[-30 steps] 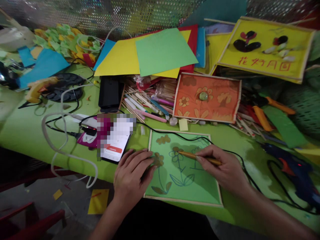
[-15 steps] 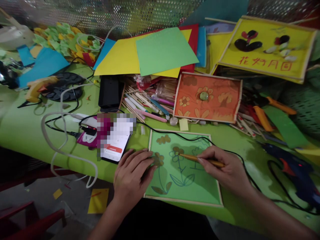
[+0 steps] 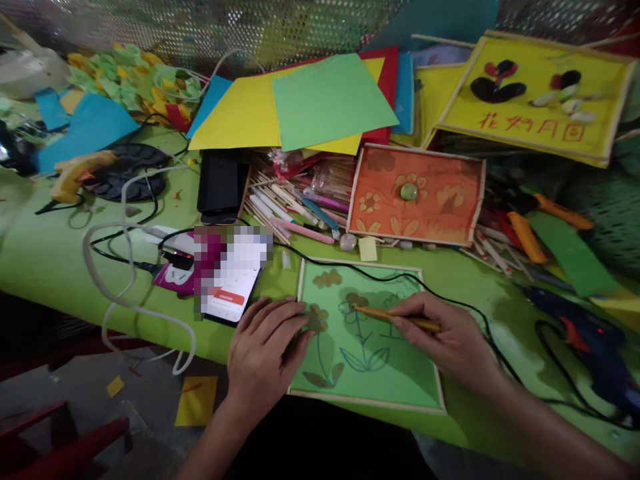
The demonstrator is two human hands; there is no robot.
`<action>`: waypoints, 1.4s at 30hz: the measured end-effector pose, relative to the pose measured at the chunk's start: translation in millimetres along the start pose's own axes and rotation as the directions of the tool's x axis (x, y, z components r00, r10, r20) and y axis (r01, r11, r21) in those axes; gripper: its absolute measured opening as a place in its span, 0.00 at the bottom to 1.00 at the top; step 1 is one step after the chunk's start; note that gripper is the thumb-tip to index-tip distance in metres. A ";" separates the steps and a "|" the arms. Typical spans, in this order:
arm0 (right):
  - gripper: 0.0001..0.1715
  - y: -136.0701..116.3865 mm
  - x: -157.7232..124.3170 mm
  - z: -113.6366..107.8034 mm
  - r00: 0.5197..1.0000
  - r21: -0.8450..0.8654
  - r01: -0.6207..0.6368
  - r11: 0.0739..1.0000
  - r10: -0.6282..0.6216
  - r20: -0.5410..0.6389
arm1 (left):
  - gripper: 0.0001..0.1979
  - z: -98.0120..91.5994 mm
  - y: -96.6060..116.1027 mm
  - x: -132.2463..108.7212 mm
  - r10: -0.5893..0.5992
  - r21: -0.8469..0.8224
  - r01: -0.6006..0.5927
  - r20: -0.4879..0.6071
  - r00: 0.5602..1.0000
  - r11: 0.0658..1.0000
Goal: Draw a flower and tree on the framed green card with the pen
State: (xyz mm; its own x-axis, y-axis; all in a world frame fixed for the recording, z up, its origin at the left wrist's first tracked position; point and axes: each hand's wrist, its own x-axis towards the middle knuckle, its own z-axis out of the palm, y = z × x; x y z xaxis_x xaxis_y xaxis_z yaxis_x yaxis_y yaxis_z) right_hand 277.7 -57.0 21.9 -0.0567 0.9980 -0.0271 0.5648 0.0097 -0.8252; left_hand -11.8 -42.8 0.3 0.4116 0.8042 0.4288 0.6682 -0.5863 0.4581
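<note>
A green sheet with a thin pale wooden frame [image 3: 400, 387] lies on the table in front of me. Flowers, leaves and a cloud are outlined on it, some filled in gold-brown. Pinched in my right hand [image 3: 445, 333] is a gold pen [image 3: 373, 311], its tip on the middle flower's head. My left hand [image 3: 267, 347] rests flat over the sheet's left edge, fingers stretched out, holding nothing. Just beyond those fingers lies a phone [image 3: 227, 303] with its screen lit and partly blurred out.
A black cable [image 3: 320, 257] crosses the sheet's top edge. To the right lies a blue glue gun [image 3: 595, 340]. Behind are an orange framed picture [image 3: 415, 193], loose pens and sticks [image 3: 295, 207], and coloured paper [image 3: 330, 100]. A purple power strip [image 3: 175, 277] stands left.
My right hand and the gold pen have shifted slightly left across the middle flower. The left hand stays in place.
</note>
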 end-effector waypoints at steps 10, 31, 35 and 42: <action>0.06 -0.5 -3.8 -1.7 1.000 0.018 0.001 1.000 0.000 -0.027 | 0.08 0.4 -1.1 0.8 0.001 -0.007 -0.001 0.003 1.000 1.000; 0.06 1.7 -2.3 0.5 0.999 0.011 -0.030 0.999 0.030 -0.038 | 0.07 -0.7 0.5 1.3 0.006 0.003 -0.006 -0.014 1.000 1.000; 0.06 2.1 -2.9 0.1 1.000 0.009 -0.014 1.000 0.014 -0.016 | 0.07 -0.6 0.9 1.8 0.006 0.001 -0.006 -0.013 1.000 1.000; 0.06 1.0 -2.0 0.2 0.999 0.008 -0.020 1.000 0.021 -0.036 | 0.07 0.2 -0.5 0.4 0.005 0.005 -0.005 -0.011 1.000 1.000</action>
State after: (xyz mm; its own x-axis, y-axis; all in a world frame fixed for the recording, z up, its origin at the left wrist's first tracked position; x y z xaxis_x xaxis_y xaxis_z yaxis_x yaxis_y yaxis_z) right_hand 278.2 -59.0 21.0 -0.0149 0.9996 -0.0237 0.5591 -0.0113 -0.8290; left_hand -11.8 -42.1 0.1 0.4086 0.7999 0.4396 0.6692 -0.5901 0.4516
